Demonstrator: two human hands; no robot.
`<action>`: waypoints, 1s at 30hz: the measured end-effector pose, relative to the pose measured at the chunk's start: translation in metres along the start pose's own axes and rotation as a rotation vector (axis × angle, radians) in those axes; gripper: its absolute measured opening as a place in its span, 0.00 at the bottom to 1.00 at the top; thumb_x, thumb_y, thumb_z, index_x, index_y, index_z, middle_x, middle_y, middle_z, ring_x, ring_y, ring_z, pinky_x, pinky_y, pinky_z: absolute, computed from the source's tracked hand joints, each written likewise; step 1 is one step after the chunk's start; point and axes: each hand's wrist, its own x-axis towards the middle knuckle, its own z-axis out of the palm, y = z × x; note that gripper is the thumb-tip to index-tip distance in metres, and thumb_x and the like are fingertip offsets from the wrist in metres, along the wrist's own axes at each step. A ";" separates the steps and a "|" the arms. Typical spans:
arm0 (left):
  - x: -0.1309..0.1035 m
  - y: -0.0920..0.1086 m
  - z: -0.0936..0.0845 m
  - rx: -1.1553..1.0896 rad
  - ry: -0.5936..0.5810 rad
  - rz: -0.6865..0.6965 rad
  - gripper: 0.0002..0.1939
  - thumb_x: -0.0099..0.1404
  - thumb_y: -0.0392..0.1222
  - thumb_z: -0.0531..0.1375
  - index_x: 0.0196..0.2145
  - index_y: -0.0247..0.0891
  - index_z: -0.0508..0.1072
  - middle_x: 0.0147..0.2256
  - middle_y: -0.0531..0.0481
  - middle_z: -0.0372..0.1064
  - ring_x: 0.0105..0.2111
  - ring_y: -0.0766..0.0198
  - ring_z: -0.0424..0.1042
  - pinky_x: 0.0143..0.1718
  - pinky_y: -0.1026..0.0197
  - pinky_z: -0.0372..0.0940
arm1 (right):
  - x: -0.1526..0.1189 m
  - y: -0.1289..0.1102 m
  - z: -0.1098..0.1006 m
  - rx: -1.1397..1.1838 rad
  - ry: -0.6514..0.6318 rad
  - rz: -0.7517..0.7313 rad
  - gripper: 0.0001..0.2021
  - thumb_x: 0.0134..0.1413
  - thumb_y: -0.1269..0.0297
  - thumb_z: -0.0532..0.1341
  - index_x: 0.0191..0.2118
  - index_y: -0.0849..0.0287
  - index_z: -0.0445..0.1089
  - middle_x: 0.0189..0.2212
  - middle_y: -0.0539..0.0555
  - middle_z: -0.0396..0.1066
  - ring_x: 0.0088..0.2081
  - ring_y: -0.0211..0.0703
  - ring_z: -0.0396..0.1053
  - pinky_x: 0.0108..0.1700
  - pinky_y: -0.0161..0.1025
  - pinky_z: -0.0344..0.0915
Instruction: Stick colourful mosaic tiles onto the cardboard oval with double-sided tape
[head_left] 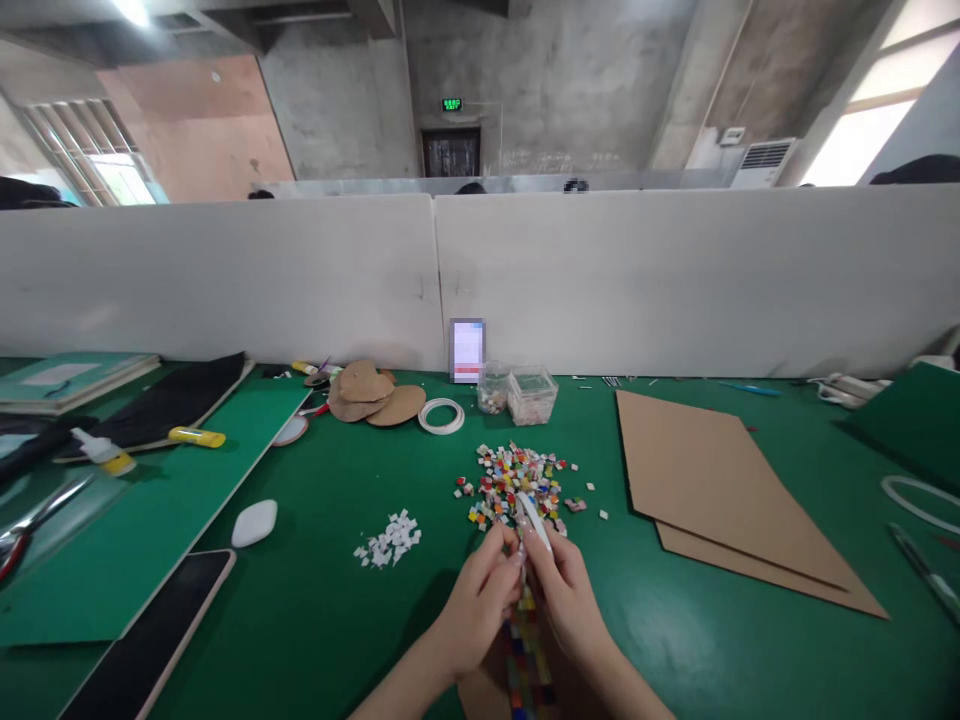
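Observation:
My right hand (568, 600) is closed around a slim, curved white strip (534, 517) that points away from me; its exact kind is unclear. My left hand (481, 598) is pinched right beside it, and what lies between those fingertips is hidden. Beneath both hands a band of colourful mosaic tiles (527, 665) runs towards me over brown cardboard (476, 690). Just beyond my fingertips spreads a pile of loose multicoloured tiles (517, 475). To the left lies a smaller heap of white tile pieces (390, 540).
Behind the pile stand clear plastic boxes (532, 397) and a propped phone (468, 350). A white ring (441, 416) and cardboard discs (364, 390) lie left of them. Cardboard sheets (705, 470) are at right. A dark phone (154, 635), white case (255, 523) and glue bottle (105, 452) are left.

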 end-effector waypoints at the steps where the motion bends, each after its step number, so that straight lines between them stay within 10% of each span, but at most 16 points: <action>1: 0.000 0.000 0.000 0.000 0.003 0.008 0.15 0.61 0.53 0.51 0.29 0.39 0.54 0.17 0.63 0.44 0.15 0.75 0.42 0.17 0.69 0.41 | 0.000 0.001 0.000 0.003 0.004 0.003 0.21 0.47 0.48 0.59 0.39 0.62 0.74 0.33 0.56 0.72 0.37 0.48 0.66 0.41 0.38 0.62; 30: 0.000 -0.002 0.000 0.074 0.077 0.068 0.12 0.63 0.49 0.50 0.31 0.38 0.58 0.21 0.60 0.48 0.19 0.73 0.44 0.19 0.68 0.45 | -0.002 -0.006 0.002 -0.048 -0.092 -0.037 0.23 0.51 0.48 0.56 0.40 0.65 0.72 0.29 0.57 0.71 0.32 0.45 0.66 0.35 0.38 0.64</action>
